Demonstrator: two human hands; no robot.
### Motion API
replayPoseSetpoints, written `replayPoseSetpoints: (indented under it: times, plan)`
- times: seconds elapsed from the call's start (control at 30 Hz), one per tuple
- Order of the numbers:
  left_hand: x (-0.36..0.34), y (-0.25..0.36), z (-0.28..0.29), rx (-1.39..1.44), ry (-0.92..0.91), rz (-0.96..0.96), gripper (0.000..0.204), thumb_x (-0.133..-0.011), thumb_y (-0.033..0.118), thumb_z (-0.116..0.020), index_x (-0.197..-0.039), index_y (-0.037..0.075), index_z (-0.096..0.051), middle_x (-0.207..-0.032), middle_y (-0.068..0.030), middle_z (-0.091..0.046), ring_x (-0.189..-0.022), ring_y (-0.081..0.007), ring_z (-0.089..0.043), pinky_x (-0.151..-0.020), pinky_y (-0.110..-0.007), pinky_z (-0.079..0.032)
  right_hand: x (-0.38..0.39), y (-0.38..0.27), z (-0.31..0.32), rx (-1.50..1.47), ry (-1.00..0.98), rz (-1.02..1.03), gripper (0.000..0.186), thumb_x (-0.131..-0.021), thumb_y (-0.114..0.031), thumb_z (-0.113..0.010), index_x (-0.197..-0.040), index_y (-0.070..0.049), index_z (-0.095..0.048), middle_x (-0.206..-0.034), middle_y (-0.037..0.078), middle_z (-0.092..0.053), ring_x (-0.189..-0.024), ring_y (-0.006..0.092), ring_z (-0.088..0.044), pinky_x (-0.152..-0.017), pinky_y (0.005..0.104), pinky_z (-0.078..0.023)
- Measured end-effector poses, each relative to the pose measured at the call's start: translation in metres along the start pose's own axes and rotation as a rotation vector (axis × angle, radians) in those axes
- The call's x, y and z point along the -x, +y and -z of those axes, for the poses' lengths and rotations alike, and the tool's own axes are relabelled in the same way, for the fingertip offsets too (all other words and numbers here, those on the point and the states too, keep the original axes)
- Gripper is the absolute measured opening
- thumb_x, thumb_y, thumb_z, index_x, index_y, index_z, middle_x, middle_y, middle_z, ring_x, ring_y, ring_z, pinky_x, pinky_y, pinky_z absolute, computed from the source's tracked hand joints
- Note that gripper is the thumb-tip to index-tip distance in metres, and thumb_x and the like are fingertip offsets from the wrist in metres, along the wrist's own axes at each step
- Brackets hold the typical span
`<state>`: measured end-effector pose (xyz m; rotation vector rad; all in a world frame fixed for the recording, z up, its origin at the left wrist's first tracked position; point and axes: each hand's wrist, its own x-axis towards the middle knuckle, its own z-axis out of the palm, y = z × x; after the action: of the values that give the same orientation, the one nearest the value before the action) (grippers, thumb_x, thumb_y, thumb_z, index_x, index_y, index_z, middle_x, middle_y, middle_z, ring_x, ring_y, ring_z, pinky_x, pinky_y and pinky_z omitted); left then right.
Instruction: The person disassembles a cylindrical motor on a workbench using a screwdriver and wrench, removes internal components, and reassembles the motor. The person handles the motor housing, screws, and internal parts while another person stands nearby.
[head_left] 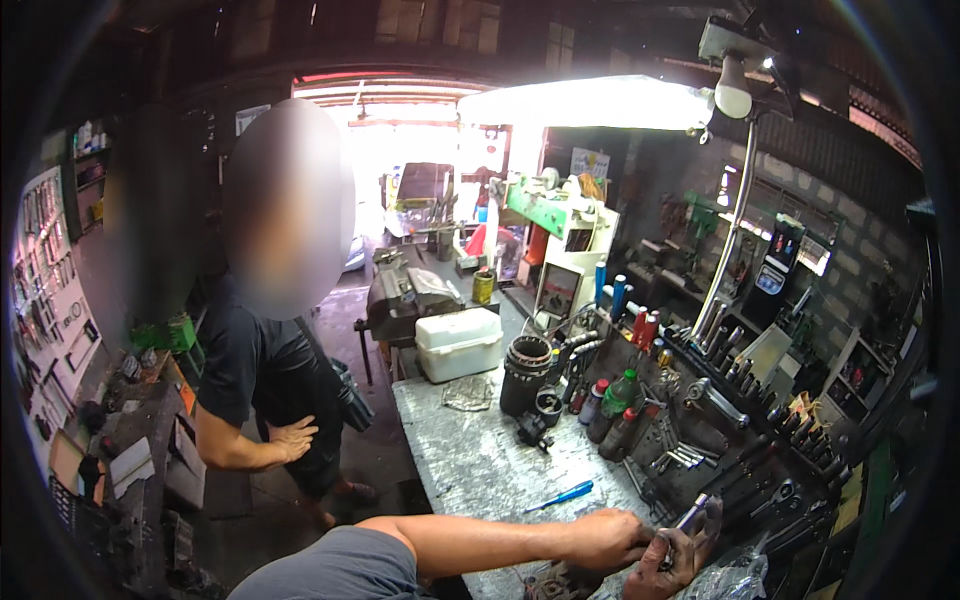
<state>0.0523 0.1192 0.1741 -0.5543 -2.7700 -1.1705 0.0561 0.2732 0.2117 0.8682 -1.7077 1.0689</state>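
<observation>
Over the right front of the metal-topped bench, my left hand [606, 540] reaches in with its fingers closed, close against my right hand. What the left fingers hold, if anything, is hidden. My right hand [682, 558] is closed around a shiny metal cylindrical tool [692, 512], whose upper end sticks out between thumb and fingers; its exact kind is unclear. A blue-handled screwdriver [570, 494] lies on the bench left of my hands. Clear plastic wrapping [735, 575] is beside my right hand.
A black cylindrical part [526, 375], several bottles such as a green one [625, 388], and a white box [459, 345] stand on the bench [470, 465]. Wrenches [690, 455] and sockets line its right side. A co-worker [265, 370] stands at the left, hand on hip.
</observation>
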Motion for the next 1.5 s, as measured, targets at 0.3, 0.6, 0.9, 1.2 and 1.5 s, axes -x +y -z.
replayPoseSetpoints:
  times: [0.3, 0.6, 0.9, 1.2, 1.5]
  plan:
    - [0.006, 0.009, 0.014, 0.094, 0.008, -0.111, 0.028, -0.101, 0.028, -0.065, -0.112, 0.004, -0.075, -0.103, -0.0249, -0.077, -0.102, -0.0467, -0.073, -0.088, -0.055, -0.059, 0.012, -0.008, -0.005, 0.195, -0.171, -0.097, 0.028, -0.100, 0.002, -0.054, -0.121, 0.012, -0.068, -0.130, 0.033, -0.073, -0.113, 0.0493, -0.074, -0.097, 0.0517, -0.061]
    - [0.008, 0.011, 0.024, -0.018, -0.063, 0.017, 0.032, -0.101, 0.039, -0.065, -0.112, 0.014, -0.082, -0.088, -0.0198, -0.078, -0.083, -0.0427, -0.077, -0.074, -0.057, -0.061, 0.005, 0.101, 0.007, -1.515, -0.274, -0.956, 0.039, -0.103, -0.027, -0.055, -0.113, 0.008, -0.068, -0.090, 0.030, -0.078, -0.056, 0.0351, -0.069, -0.055, 0.0439, -0.057]
    - [0.015, 0.011, 0.019, 0.046, -0.018, 0.057, 0.030, -0.098, 0.038, -0.069, -0.103, 0.011, -0.082, -0.092, -0.0198, -0.079, -0.088, -0.0432, -0.078, -0.078, -0.055, -0.063, -0.011, 0.036, 0.018, -0.451, -0.341, -1.377, 0.037, -0.106, -0.009, -0.058, -0.143, -0.003, -0.060, -0.096, 0.010, -0.074, -0.100, 0.0277, -0.073, -0.094, 0.0448, -0.059]
    - [-0.002, -0.014, -0.014, 0.105, 0.137, -0.188, 0.025, -0.099, 0.024, -0.066, -0.104, 0.001, -0.075, -0.100, -0.0258, -0.077, -0.101, -0.0458, -0.075, -0.089, -0.055, -0.060, -0.129, 0.041, 0.002, 0.579, -1.906, 0.294, 0.025, -0.097, -0.021, -0.071, -0.116, -0.005, -0.073, -0.099, 0.017, -0.079, -0.099, 0.0318, -0.076, -0.108, 0.0540, -0.052]
    - [0.004, -0.012, -0.006, 0.029, 0.064, -0.084, 0.024, -0.091, 0.020, -0.067, -0.105, 0.003, -0.076, -0.109, -0.0222, -0.077, -0.104, -0.0462, -0.074, -0.091, -0.054, -0.061, -0.029, -0.034, 0.014, 0.439, -0.630, 0.063, 0.046, -0.099, -0.018, -0.069, -0.139, 0.003, -0.061, -0.133, 0.025, -0.066, -0.123, 0.0426, -0.064, -0.109, 0.0549, -0.051]
